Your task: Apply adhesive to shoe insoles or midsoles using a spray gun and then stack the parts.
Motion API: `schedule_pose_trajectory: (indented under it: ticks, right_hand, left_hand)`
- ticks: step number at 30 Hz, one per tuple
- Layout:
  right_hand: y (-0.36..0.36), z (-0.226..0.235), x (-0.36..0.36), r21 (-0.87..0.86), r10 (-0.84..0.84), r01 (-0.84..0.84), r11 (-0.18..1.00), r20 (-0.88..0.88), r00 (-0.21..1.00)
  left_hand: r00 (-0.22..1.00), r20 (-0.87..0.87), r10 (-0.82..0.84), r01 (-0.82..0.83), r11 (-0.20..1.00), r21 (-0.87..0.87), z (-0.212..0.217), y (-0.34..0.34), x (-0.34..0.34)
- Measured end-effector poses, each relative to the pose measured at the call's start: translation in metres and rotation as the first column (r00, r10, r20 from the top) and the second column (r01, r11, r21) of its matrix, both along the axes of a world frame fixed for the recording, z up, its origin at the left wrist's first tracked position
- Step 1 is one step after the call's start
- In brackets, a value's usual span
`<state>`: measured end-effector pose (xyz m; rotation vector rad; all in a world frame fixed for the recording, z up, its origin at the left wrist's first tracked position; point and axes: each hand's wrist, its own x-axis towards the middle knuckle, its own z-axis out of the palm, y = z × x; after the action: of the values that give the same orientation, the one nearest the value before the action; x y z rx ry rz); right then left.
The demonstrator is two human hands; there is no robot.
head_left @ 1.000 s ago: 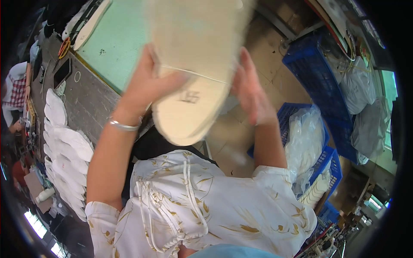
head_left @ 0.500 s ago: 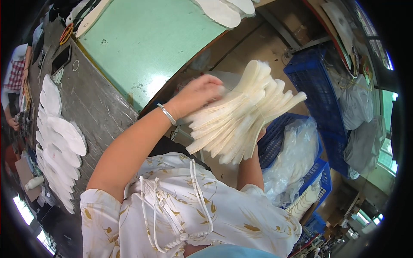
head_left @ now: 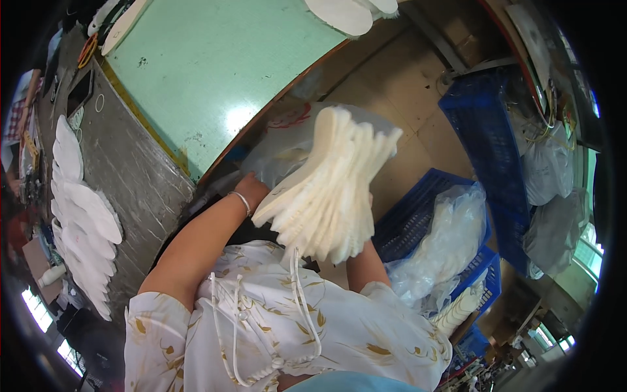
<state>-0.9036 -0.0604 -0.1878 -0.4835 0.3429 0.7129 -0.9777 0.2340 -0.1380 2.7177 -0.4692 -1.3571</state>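
A fanned bundle of cream, fleecy insoles [head_left: 330, 189] stands in front of my body, narrow in the middle and spread at both ends. My right hand [head_left: 371, 200] holds it from behind. Only a sliver of that hand shows past the bundle's right side; its fingers are hidden. To the left of the bundle, my left hand [head_left: 253, 189], with a silver bangle at the wrist, is closed at the edge of a clear plastic bag [head_left: 277, 153]. The bag has red print and lies partly behind the insoles, beside the table edge.
A green-topped table [head_left: 215, 72] carries white insoles [head_left: 343, 14] at its far edge. Overlapping white insoles [head_left: 85, 202] lie on the grey table [head_left: 140, 170] at left, near a phone [head_left: 80, 91]. Blue crates [head_left: 483, 130] stand at right, one with a filled plastic bag [head_left: 434, 242].
My left hand has left the insoles and moved down and left to the plastic bag. The bundle has shifted left and turned more upright in my right hand. More of the bag now shows.
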Motion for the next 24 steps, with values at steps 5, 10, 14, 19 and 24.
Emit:
schedule_pose_trajectory:
  ticks: [5, 10, 14, 19, 24]
  right_hand:
    - [0.040, -0.047, 0.001, -0.058, 0.000, -0.007, 0.998, -0.120, 0.993]
    - [0.033, -0.067, -0.039, -0.108, 0.038, -0.063, 0.992, -0.222, 0.974]
    - [0.035, -0.092, -0.022, -0.108, 0.020, -0.051, 0.993, -0.270, 0.963]
    - [0.078, -0.088, 0.052, -0.077, 0.105, -0.132, 0.988, -0.281, 0.954]
    - [0.023, -0.157, 0.076, -0.694, 0.389, -0.627, 0.354, -0.500, 0.774]
  left_hand:
    - [0.997, -0.019, -0.072, 0.073, 0.994, 0.075, 0.007, 0.008, 0.001]
    - [0.988, 0.147, -0.055, 0.046, 0.997, 0.060, -0.002, 0.016, -0.011]
    - [1.000, 0.001, 0.001, -0.001, 1.000, 0.028, 0.013, 0.014, -0.011]
    - [0.992, 0.030, -0.123, 0.122, 0.992, 0.010, 0.033, 0.006, -0.010]
    - [0.991, 0.106, -0.082, 0.069, 0.990, 0.120, 0.054, 0.002, 0.016]
